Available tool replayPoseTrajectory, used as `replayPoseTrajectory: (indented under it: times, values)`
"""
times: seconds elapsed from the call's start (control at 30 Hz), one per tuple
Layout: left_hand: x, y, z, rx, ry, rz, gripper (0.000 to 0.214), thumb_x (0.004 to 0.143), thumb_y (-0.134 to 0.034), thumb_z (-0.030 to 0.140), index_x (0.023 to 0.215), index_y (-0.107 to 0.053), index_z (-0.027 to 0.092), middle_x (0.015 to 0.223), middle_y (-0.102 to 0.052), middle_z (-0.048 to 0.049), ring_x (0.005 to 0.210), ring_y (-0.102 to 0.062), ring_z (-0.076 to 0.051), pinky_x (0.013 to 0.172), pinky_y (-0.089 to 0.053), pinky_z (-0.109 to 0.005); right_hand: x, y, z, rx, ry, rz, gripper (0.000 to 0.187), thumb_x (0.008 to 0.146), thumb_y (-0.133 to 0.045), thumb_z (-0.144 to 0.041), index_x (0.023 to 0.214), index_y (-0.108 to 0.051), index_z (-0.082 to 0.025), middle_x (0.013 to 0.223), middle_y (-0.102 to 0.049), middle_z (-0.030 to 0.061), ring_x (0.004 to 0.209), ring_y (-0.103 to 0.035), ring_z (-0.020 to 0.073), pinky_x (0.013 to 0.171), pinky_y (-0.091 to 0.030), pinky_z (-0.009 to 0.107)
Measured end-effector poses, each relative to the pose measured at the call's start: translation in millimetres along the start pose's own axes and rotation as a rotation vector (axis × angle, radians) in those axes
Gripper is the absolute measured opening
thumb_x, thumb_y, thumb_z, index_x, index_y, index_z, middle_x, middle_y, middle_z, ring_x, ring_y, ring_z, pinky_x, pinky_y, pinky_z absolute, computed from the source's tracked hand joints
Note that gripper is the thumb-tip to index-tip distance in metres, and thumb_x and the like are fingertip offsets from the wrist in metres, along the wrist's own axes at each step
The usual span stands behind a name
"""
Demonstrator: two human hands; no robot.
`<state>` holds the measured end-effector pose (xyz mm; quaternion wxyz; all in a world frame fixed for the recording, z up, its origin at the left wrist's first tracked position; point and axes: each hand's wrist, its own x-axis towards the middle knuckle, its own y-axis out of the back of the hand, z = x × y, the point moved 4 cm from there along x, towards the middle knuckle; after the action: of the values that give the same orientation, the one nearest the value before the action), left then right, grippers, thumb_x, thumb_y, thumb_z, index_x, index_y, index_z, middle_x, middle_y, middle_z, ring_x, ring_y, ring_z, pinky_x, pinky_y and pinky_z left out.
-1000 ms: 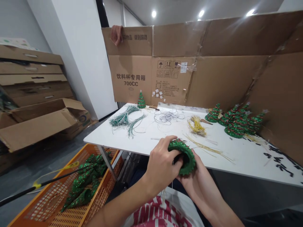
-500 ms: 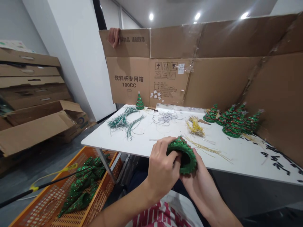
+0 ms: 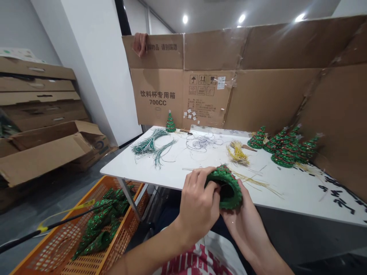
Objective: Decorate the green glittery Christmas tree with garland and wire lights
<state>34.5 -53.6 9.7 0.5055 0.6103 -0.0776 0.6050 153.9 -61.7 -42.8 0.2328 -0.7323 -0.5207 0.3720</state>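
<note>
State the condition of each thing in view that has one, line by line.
Held tree: tilted, hollow base exposed
Left hand: gripping its rim
Right hand: cupped around its side
Lone tree: upright
Grouped trees: upright
Green strands: lying loose
Silver wire: tangled
Yellow strands: partly bunched, partly spread
Orange crate: open
Green cones: lying inside it
Cardboard box: open
Brown cloth: draped
Ceiling lights: lit

Cardboard wall [image 3: 266,95] bars far side of table [image 3: 126,167]. Left hand [image 3: 199,198], right hand [image 3: 243,214] and held tree [image 3: 231,179] crowd front edge. Open lane between green wires [image 3: 146,146] and yellow wires [image 3: 238,154]; silver wire tangle [image 3: 202,141] at its back. Tree cluster [image 3: 286,152] blocks right rear.
</note>
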Motion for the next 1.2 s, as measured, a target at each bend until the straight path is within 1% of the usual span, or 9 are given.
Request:
replayPoseTrajectory:
  times: [0.13,0.37,0.53,0.7,0.8,0.87,0.97,1.1,1.2]
  values:
    - [-0.8,-1.5,-5.8,-0.068,0.059,-0.04,0.019,0.091,-0.065,0.001,0.092,-0.067,0.019,0.132,-0.071,-0.0126,0.117,-0.066,-0.034,0.094,-0.058,-0.051,1.3,1.1,0.7,-0.048,0.006,-0.006,0.044,0.097,-0.077,-0.055,0.132,-0.08,-0.029,0.13,-0.083,0.0007,0.112,-0.076,0.0209,0.091,-0.065,0.03]
    - [1.2,-0.6,-14.6,-0.223,0.131,-0.088,0.021,0.088,-0.069,0.001,0.092,-0.069,0.021,0.132,-0.069,-0.0091,0.12,-0.066,-0.031,0.099,-0.059,-0.05,4.0,-0.1,1.4,-0.079,0.035,-0.019,0.045,0.099,-0.076,-0.055,0.134,-0.079,-0.028,0.129,-0.083,0.0014,0.112,-0.075,0.0192,0.087,-0.064,0.025]
    - [0.3,-1.7,-12.1,-0.139,0.112,-0.08,0.018,0.09,-0.068,0.002,0.091,-0.067,0.02,0.133,-0.07,-0.0118,0.119,-0.066,-0.034,0.096,-0.059,-0.052,6.0,1.2,-0.2,-0.063,0.048,0.027,0.044,0.1,-0.073,-0.055,0.133,-0.079,-0.026,0.128,-0.083,0.0029,0.108,-0.075,0.0184,0.077,-0.064,0.022]
    - [-1.5,-7.0,-11.4,-0.121,0.12,-0.092,0.016,0.094,-0.066,0.005,0.095,-0.066,0.021,0.134,-0.069,-0.0127,0.118,-0.068,-0.034,0.097,-0.06,-0.052,8.6,-0.1,-4.3,-0.067,0.111,0.059,0.042,0.097,-0.076,-0.055,0.128,-0.08,-0.027,0.125,-0.084,0.0011,0.111,-0.075,0.0187,0.079,-0.064,0.023]
    - [-0.7,-7.8,-16.5,-0.156,0.155,-0.122,0.016,0.095,-0.066,0.005,0.095,-0.066,0.021,0.135,-0.068,-0.0125,0.119,-0.07,-0.032,0.099,-0.06,-0.05,18.9,2.1,-10.5,-0.076,0.157,0.097,0.041,0.098,-0.073,-0.056,0.126,-0.08,-0.026,0.12,-0.084,0.0014,0.115,-0.075,0.0207,0.079,-0.064,0.025]
    - [1.9,-4.2,-21.6,-0.186,0.186,-0.124,0.016,0.094,-0.067,0.005,0.092,-0.067,0.021,0.135,-0.068,-0.0118,0.12,-0.071,-0.032,0.1,-0.059,-0.049,28.3,5.9,-20.5,-0.063,0.224,0.135,0.037,0.101,-0.067,-0.053,0.126,-0.078,-0.028,0.121,-0.083,-0.0008,0.12,-0.073,0.0202,0.082,-0.064,0.027]
    - [8.2,4.2,-29.7,-0.258,0.265,-0.137,0.014,0.093,-0.072,0.009,0.087,-0.07,0.022,0.13,-0.071,-0.0091,0.116,-0.072,-0.03,0.1,-0.057,-0.047,39.7,12.1,-41.4,-0.062,0.324,0.165,0.032,0.104,-0.061,-0.05,0.127,-0.076,-0.033,0.131,-0.08,-0.0046,0.13,-0.07,0.0203,0.093,-0.064,0.035]
    - [14.7,8.4,-30.6,-0.436,0.299,-0.315,0.016,0.094,-0.074,0.01,0.084,-0.071,0.023,0.1,-0.077,-0.0033,0.099,-0.074,-0.024,0.091,-0.057,-0.039,41.5,14.0,-62.5,-0.085,0.365,0.126,0.033,0.101,-0.062,-0.05,0.126,-0.076,-0.032,0.134,-0.079,-0.0017,0.134,-0.068,0.025,0.107,-0.061,0.05]
    - [15.6,12.3,-25.5,-0.517,0.259,-0.397,0.017,0.092,-0.074,0.008,0.083,-0.071,0.022,0.097,-0.077,-0.0027,0.095,-0.074,-0.022,0.09,-0.057,-0.036,34.8,10.0,-67.4,-0.067,0.338,0.083,0.033,0.101,-0.063,-0.048,0.124,-0.078,-0.031,0.132,-0.081,0.0001,0.133,-0.069,0.0273,0.111,-0.059,0.057]
